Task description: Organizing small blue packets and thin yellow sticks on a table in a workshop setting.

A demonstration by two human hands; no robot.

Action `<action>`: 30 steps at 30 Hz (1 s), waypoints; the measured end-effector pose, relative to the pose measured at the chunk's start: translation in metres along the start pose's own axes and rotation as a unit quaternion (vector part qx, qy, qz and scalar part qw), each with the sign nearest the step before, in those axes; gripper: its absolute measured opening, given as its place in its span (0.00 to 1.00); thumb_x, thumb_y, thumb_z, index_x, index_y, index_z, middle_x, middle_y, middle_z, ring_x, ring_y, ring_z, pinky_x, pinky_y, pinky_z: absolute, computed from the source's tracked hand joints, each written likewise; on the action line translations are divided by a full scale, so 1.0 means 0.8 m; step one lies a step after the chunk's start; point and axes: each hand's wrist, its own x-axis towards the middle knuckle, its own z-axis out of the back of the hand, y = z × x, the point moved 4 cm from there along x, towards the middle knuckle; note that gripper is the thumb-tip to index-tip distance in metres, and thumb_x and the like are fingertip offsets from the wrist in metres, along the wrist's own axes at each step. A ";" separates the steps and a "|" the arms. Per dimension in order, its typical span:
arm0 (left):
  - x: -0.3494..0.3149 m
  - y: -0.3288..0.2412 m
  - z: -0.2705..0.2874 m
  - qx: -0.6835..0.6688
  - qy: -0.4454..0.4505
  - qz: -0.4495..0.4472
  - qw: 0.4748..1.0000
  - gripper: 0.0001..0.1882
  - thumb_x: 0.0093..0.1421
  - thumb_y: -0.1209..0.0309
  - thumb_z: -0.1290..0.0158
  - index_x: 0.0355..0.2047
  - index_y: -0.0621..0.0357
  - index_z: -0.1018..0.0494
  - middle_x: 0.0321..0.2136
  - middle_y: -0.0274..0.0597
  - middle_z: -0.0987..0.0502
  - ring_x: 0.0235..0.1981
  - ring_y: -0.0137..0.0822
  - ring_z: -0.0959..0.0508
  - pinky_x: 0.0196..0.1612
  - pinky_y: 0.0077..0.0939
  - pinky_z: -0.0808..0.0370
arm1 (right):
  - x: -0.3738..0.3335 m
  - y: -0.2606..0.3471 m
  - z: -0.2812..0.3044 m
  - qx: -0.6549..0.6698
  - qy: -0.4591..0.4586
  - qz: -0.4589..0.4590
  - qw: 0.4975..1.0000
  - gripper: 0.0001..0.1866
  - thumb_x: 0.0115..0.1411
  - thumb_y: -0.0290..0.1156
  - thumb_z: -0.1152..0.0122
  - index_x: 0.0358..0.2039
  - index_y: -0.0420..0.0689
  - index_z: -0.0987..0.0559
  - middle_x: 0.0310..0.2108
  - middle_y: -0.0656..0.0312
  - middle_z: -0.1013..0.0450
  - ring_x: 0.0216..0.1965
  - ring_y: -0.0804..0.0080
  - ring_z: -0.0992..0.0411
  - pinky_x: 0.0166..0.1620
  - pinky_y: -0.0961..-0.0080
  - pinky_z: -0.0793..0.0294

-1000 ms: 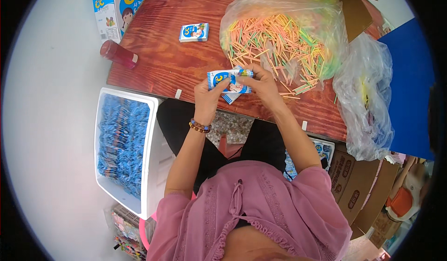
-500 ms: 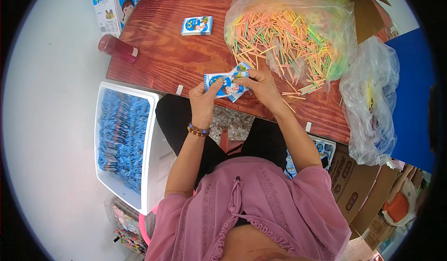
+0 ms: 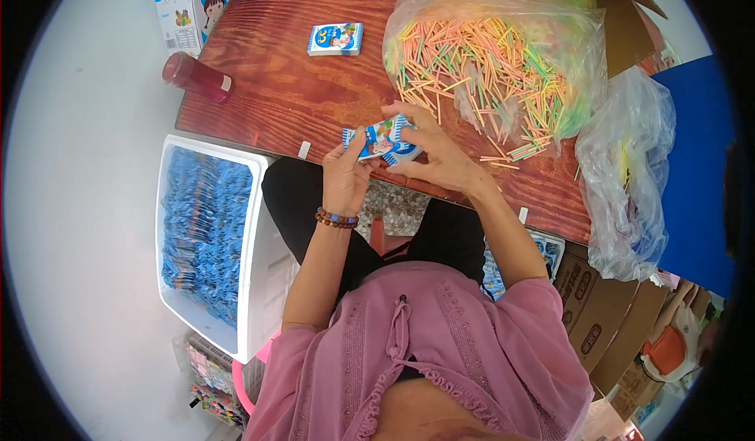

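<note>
Small blue-and-white candy packets (image 3: 387,137), at least two overlapping, are held over the table's near edge. My left hand (image 3: 346,172) pinches their left end, thumb on top. Around their right end curves my right hand (image 3: 442,155), fingers on the far side and thumb on the near side. Farther back on the table lies a small stack of similar packets (image 3: 335,40). To the right, a clear plastic bag (image 3: 421,5) spills thin pastel sticks (image 3: 472,56) in pink, yellow and green.
A white bin (image 3: 255,205) full of blue packets (image 3: 200,229) stands at left. A pink-lidded bottle (image 3: 197,77) lies on the wooden table (image 3: 275,87). Crumpled plastic (image 3: 621,197), a blue panel (image 3: 696,174) and cardboard boxes (image 3: 602,315) are at right. Another packet tray (image 3: 554,252) sits under the table edge.
The packets have tilted in my hands. My right hand has opened from a pinch on their face into a wider curve around their right end.
</note>
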 end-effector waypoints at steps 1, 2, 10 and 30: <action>0.001 0.000 0.001 -0.001 0.001 0.001 1.000 0.07 0.61 0.69 0.45 0.33 0.60 0.23 0.30 0.37 0.20 0.29 0.26 0.22 0.29 0.20 0.27 | 0.000 -0.005 -0.002 -0.025 0.001 0.007 1.000 0.16 0.51 0.25 0.36 0.43 0.44 0.23 0.58 0.58 0.40 0.61 0.60 0.45 0.61 0.63 0.45; 0.001 0.001 0.002 0.009 0.012 0.014 1.000 0.07 0.61 0.69 0.45 0.34 0.59 0.23 0.30 0.37 0.20 0.29 0.26 0.22 0.30 0.20 0.27 | 0.001 -0.010 -0.003 -0.050 0.001 0.015 0.999 0.16 0.51 0.26 0.35 0.43 0.45 0.22 0.60 0.58 0.40 0.63 0.59 0.47 0.62 0.63 0.47; 0.000 0.002 0.003 0.015 0.018 0.028 0.999 0.08 0.63 0.67 0.48 0.33 0.59 0.23 0.28 0.36 0.21 0.25 0.26 0.23 0.28 0.20 0.28 | 0.005 -0.024 -0.004 0.060 0.041 0.006 0.997 0.12 0.54 0.31 0.37 0.41 0.46 0.19 0.58 0.60 0.37 0.60 0.63 0.43 0.61 0.65 0.45; 0.048 -0.012 0.047 0.060 0.052 -0.076 0.994 0.09 0.64 0.68 0.50 0.36 0.59 0.23 0.32 0.36 0.20 0.31 0.26 0.21 0.31 0.19 0.26 | 0.167 -0.151 0.072 -0.480 -0.123 -0.348 0.796 0.18 0.56 0.38 0.47 0.40 0.37 0.23 0.43 0.44 0.27 0.44 0.48 0.26 0.43 0.56 0.25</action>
